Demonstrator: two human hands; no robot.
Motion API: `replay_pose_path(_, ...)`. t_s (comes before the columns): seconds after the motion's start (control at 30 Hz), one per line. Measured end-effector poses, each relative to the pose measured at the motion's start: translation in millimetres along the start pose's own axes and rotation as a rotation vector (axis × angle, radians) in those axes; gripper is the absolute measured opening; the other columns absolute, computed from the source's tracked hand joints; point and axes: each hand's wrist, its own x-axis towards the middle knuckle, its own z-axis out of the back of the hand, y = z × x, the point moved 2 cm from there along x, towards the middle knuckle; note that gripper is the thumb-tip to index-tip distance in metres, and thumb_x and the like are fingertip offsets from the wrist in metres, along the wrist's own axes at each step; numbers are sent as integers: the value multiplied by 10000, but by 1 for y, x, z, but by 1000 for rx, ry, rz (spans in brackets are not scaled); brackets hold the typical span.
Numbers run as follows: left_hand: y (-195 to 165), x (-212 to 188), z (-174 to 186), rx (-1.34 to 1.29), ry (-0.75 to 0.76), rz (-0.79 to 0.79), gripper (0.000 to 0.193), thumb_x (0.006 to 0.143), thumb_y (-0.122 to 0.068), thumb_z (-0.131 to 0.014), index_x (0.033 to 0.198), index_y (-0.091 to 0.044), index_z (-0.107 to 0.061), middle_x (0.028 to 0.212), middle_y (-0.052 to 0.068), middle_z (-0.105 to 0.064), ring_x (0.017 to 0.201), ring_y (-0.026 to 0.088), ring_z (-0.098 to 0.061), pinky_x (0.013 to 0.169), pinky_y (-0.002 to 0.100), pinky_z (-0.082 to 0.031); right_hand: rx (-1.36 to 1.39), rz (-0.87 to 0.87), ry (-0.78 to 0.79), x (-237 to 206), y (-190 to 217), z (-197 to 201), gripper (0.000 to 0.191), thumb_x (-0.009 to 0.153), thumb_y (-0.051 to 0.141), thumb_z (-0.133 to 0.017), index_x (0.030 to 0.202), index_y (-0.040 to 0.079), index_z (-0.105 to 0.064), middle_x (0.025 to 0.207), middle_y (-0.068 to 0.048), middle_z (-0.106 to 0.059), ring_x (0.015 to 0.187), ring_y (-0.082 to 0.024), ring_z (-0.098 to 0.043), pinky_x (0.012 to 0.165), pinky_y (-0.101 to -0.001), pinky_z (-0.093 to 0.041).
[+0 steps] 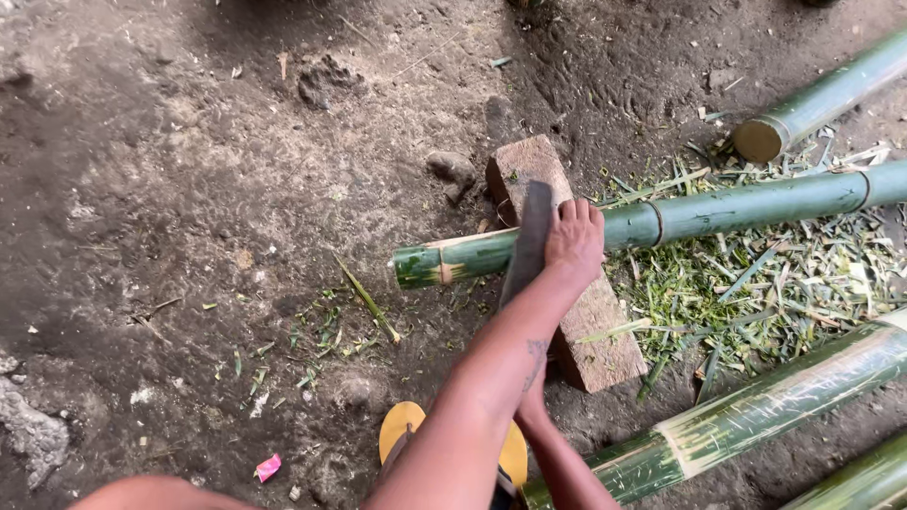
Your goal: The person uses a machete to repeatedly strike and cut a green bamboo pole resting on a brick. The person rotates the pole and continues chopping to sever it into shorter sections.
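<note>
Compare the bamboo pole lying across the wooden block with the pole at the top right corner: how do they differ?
The bamboo pole on the block lies nearly level, resting on the wooden block, with a hand on it; its near end looks shaved pale. The top-right pole slants, lies on the ground, untouched, with a round cut end showing. Both are green.

Pink scrap, yellow sandal, stone

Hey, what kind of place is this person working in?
Probably an outdoor, makeshift bamboo-working spot: bare dirt ground, green bamboo poles lying about, one resting across a wooden block, and green shavings scattered beside it.
</note>
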Motion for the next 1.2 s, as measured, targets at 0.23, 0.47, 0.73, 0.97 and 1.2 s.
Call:
replay_pose_path(0.23, 0, -9, 13, 46, -93, 75, 961, 727, -382, -851, 1466, 15, -383, 1338, 192, -541, 1212, 316, -531, 1096, 497, -345, -154, -184, 239, -12, 16, -22, 336, 925, 293, -684, 1136, 68, -551, 936, 18, -589, 815, -102, -567, 684, -317, -512)
replay_pose_path(0.47, -1, -5, 10, 6, -141, 103, 857, 738, -343, -816, 1428, -23, -422, 1302, 151, -555, 1178, 302, -544, 1029, 491, -384, -572, -268, 525, -9, 47, -57, 309, 939, 293, -671, 1122, 75, -550, 898, 19, -578, 778, -100, -558, 658, -313, -499)
replay_pose_path(0.73, 6, 0, 11, -64, -48, 33, 839, 747, -298, -790, 1427, 13, -408, 1312, 177, -543, 1168, 299, -555, 1026, 468, -396, -130, -281, 280, -15, 36, -42, 280, 955, 293, -655, 1106, 82, -548, 855, 20, -567, 736, -97, -548, 628, -308, -485)
replay_pose_path(0.97, 7, 1, 15, -44, 2, 26, 824, 783, -304, -778, 1445, 17, -406, 1290, 179, -562, 1138, 291, -578, 1002, 448, -431, -253, -283, 350, -14, 29, -33, 256, 970, 292, -642, 1091, 88, -547, 817, 21, -556, 699, -95, -538, 601, -304, -473)
replay_pose_path(1.2, 6, 1, 17, -61, 11, 55, 968, 726, -432, -840, 1453, 7, -375, 1319, 173, -533, 1180, 303, -554, 1040, 461, -408, -176, -276, 347, -15, 35, -29, 234, 984, 292, -628, 1077, 94, -545, 779, 22, -546, 662, -93, -529, 575, -300, -460)
